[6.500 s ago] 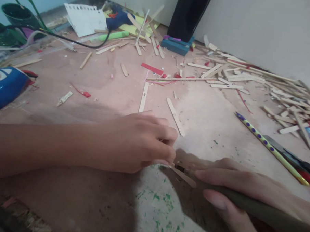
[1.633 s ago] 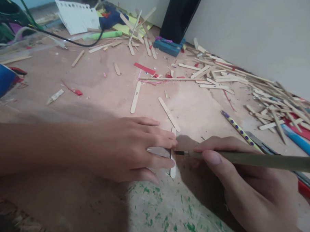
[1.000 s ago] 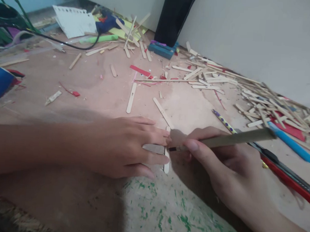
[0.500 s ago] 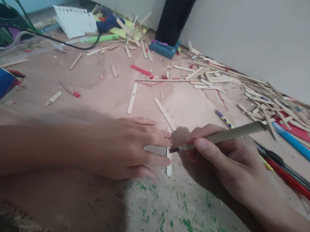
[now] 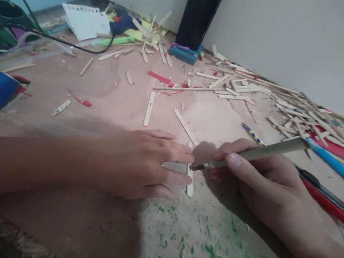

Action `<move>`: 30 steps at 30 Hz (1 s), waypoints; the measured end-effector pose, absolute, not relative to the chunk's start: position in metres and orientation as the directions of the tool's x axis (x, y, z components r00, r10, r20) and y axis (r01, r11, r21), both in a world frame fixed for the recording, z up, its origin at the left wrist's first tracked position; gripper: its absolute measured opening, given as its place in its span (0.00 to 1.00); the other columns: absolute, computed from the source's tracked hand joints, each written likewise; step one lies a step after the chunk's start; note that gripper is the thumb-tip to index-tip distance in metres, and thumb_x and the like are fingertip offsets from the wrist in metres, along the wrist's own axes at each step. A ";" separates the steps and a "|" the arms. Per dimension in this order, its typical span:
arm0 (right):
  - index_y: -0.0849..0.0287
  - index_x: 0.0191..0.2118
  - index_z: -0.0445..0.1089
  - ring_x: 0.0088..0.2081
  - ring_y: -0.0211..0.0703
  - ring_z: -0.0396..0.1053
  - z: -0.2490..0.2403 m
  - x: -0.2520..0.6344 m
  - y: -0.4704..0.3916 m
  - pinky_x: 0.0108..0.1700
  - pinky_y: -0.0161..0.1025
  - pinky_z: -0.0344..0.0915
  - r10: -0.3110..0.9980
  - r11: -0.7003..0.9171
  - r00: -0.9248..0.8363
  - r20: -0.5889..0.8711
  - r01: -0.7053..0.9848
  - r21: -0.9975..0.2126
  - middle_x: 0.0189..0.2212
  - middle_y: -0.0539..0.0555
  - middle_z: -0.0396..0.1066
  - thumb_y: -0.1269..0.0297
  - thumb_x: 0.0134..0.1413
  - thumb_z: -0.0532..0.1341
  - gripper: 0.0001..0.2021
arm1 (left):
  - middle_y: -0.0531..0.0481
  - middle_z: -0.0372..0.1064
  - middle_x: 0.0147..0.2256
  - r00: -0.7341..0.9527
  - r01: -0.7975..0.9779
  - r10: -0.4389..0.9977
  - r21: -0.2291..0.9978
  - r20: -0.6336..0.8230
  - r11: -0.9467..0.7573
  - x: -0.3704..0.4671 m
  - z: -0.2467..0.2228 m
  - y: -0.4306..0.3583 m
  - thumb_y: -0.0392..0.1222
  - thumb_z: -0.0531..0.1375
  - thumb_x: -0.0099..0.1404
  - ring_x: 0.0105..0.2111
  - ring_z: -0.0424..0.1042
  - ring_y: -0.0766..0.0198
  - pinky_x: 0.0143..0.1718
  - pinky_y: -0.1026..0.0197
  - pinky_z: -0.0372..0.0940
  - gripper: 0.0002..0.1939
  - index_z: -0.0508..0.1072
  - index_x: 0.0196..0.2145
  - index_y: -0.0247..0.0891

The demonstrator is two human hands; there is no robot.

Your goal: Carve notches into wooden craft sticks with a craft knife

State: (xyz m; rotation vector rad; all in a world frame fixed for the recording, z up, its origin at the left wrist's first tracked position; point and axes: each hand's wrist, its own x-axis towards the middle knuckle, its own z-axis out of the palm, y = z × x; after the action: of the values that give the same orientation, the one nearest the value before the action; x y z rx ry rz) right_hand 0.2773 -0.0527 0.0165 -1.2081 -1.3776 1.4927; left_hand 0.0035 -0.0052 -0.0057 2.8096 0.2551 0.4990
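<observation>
My left hand lies flat, fingers spread, with its fingertips pressing a popsicle stick onto the work surface. Part of that stick is hidden under the fingers. In a pen-like grip, my right hand holds a slim carving chisel with a tapered olive handle. Its dark narrow tip touches the stick between two of my left fingers. Just beyond my fingers lies a second popsicle stick at a slant. Another popsicle stick, farther off, has a small dark mark or hole in it.
Many loose sticks are heaped along the wall at right. A red-handled cutter, a blue tube and a patterned pencil lie around my right hand. A blue glue gun and torn paper are at the back left.
The chisel's tip stays on the stick while its handle and my right hand have shifted slightly right. My left hand keeps its place on the stick; the whole view has moved a little.
</observation>
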 end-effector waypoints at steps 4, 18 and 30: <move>0.50 0.39 0.79 0.31 0.39 0.72 0.016 0.274 -0.054 0.28 0.34 0.68 0.959 -0.136 -0.240 -0.153 0.083 -0.987 0.30 0.50 0.75 0.55 0.70 0.67 0.08 | 0.41 0.74 0.64 0.921 0.120 0.218 0.296 0.323 -0.948 0.004 -0.007 -0.005 0.49 0.59 0.80 0.64 0.74 0.50 0.70 0.41 0.66 0.17 0.78 0.60 0.44; 0.47 0.42 0.80 0.33 0.34 0.77 0.022 0.267 -0.074 0.35 0.31 0.72 0.936 0.351 -0.225 0.271 0.566 -0.746 0.34 0.45 0.81 0.67 0.67 0.69 0.04 | 0.39 0.74 0.64 0.915 0.131 0.225 0.280 0.336 -0.951 0.004 -0.008 -0.008 0.49 0.60 0.79 0.65 0.74 0.46 0.69 0.38 0.67 0.18 0.78 0.60 0.41; 0.49 0.29 0.80 0.23 0.35 0.72 0.021 0.269 -0.062 0.26 0.31 0.68 0.998 0.068 -0.033 0.060 0.538 -0.840 0.23 0.46 0.77 0.50 0.63 0.72 0.13 | 0.41 0.76 0.62 0.916 0.125 0.221 0.287 0.335 -0.950 0.004 -0.007 -0.007 0.48 0.59 0.80 0.66 0.73 0.49 0.71 0.41 0.66 0.17 0.78 0.61 0.42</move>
State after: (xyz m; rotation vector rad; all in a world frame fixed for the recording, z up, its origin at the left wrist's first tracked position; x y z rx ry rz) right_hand 0.2692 -0.0623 0.0214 -1.5513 -1.6567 0.8445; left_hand 0.0041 -0.0075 -0.0068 2.8169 0.2590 0.5370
